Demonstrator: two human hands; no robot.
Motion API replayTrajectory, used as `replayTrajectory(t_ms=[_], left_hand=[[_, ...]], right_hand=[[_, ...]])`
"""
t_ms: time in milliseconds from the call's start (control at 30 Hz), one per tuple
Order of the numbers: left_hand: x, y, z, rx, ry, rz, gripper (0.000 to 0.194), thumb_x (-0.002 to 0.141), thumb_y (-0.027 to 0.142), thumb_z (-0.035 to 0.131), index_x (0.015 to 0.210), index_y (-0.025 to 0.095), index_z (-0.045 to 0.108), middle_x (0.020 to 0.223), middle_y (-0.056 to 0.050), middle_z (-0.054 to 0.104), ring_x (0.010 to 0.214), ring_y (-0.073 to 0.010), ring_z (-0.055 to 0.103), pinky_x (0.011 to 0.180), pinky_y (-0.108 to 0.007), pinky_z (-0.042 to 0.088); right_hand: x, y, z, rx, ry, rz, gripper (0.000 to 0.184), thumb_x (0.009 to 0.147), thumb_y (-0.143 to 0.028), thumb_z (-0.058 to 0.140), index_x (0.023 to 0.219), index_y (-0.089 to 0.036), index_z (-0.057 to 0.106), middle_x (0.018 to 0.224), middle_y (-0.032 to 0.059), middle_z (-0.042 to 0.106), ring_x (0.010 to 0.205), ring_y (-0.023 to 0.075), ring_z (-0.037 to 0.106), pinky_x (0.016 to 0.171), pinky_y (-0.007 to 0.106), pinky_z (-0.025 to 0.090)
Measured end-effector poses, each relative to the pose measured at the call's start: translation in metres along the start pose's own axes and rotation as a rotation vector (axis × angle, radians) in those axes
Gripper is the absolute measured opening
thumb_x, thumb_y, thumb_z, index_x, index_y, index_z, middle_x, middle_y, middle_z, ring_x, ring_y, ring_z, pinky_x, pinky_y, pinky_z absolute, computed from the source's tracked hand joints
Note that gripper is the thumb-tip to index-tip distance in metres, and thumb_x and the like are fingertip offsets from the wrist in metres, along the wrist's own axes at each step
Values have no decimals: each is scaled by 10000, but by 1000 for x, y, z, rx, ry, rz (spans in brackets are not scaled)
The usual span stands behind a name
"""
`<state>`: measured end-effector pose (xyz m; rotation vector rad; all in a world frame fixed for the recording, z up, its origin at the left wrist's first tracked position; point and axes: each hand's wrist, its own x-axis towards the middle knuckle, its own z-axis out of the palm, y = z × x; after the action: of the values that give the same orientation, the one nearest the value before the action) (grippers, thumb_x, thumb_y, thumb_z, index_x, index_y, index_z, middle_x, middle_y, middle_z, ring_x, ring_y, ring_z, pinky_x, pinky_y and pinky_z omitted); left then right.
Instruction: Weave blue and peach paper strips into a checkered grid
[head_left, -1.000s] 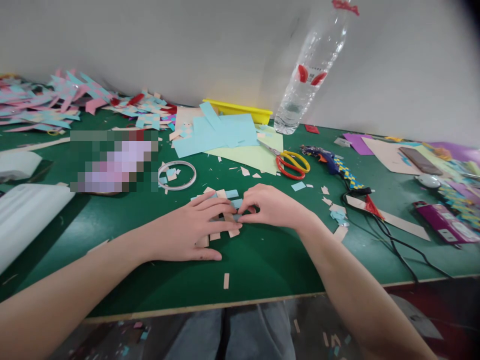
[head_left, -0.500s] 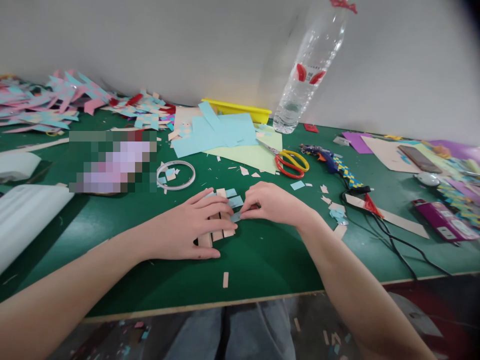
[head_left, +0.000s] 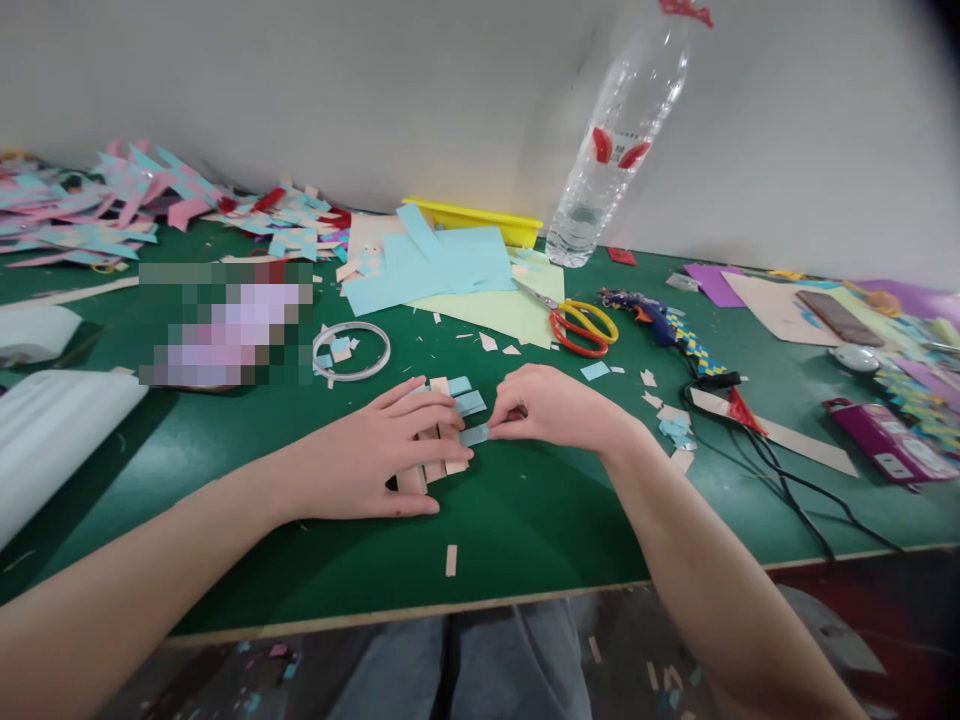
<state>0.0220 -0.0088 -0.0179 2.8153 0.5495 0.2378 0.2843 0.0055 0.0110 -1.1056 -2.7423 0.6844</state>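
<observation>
My left hand (head_left: 375, 445) lies over a small weave of pale pink and blue paper strips (head_left: 435, 471), its fingers spread and pressing on the piece. Much of the weave is hidden beneath that hand. At the weave's right side, my right hand (head_left: 546, 405) pinches the end of a blue paper strip (head_left: 473, 436) between thumb and forefinger. Just above it, another blue strip end (head_left: 471, 402) sticks out from the weave. A loose pale pink strip (head_left: 451, 560) rests near the table's front edge.
Behind the hands are a white ring (head_left: 384, 365), blue paper sheets (head_left: 465, 262), scissors (head_left: 577, 325) and a leaning bottle (head_left: 619, 150). A glue gun (head_left: 656, 318) with a black cord (head_left: 791, 495) lies to the right. Paper weaves (head_left: 127, 195) are heaped at far left.
My right hand has shifted slightly to the right with the blue strip's end. More of that strip now shows beside the weave. My left hand has stayed nearly still.
</observation>
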Motion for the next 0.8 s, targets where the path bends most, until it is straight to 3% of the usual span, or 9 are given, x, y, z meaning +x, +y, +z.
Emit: replayTrajectory(t_ms=[133,233,333,400,500,600,700,800], left_hand=[[-2,-1,0,-11,12,5,588,884,510,633,1413,306,478,1401,-34,571,1405,-258,390,1240,-469,120],[-4,-2,-5,14,68,-41,648,911,544,581,1470,271,397,1476,-61,507,1425,-267,362,1237,-481,139],[-7,-6,-10,62,144,-146,624,927,573,533,1452,253,425,1487,-89,481,1409,-296,375,1213,-508,203],[-10,-10,-11,65,159,-237,737,883,645,548,1484,251,382,1501,-106,454,1403,-338,371,1181,-532,262],[-14,-15,-9,25,110,-382,1044,773,742,606,1576,261,144,1560,-128,362,1418,-399,325,1131,-562,326],[-18,-18,-8,-12,38,-432,1207,708,779,635,1584,284,-31,1600,-129,286,1439,-413,280,1119,-565,337],[-19,-18,-9,-28,5,-453,1231,680,799,636,1583,299,-35,1585,-127,320,1432,-417,291,1110,-558,344],[-20,-18,-12,-24,-22,-477,1216,663,812,635,1587,302,30,1557,-129,367,1411,-431,315,1092,-572,347]], right_hand=[[-2,0,-3,-39,19,10,216,868,-326,678,697,-198,712,675,-20,646,644,118,544,734,300,411],[-3,-3,-4,-39,105,-18,245,860,-425,687,789,-193,719,722,3,652,703,146,578,745,312,429],[1,-7,1,-8,278,-90,314,877,-467,661,1019,-189,692,966,53,706,929,200,628,875,358,460],[4,-9,9,2,360,-121,397,893,-476,637,1175,-196,631,1184,79,681,1132,233,595,1012,412,428],[11,-10,22,-30,336,-118,599,880,-533,628,1351,-182,515,1379,108,585,1314,261,497,1139,469,340],[15,-8,33,-47,261,-82,806,809,-649,642,1430,-178,439,1503,137,463,1418,293,390,1205,527,233],[17,-6,36,-40,185,-68,919,749,-727,640,1463,-200,402,1556,124,393,1468,310,307,1231,575,116],[17,-5,35,-13,151,-80,928,746,-717,652,1481,-225,374,1544,98,417,1473,296,301,1240,572,54]])
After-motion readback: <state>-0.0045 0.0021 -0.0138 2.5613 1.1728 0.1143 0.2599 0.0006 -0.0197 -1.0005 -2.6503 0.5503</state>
